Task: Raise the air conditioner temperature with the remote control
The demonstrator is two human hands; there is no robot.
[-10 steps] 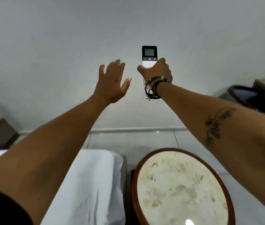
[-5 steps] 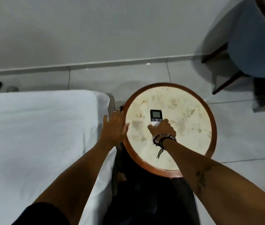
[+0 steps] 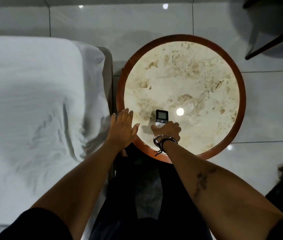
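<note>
The right hand (image 3: 167, 130) wraps around the bottom half of the remote control (image 3: 161, 118), low over the round table (image 3: 241, 101). It looks small, light and hard (best held by its sides). The left hand (image 3: 122, 129) is flat, open and holds nothing.

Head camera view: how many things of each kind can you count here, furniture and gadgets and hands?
Remote control: 1
Round table: 1
Bed: 1
Chair, partly in view: 1
Hands: 2, left hand and right hand
Total: 6
</note>
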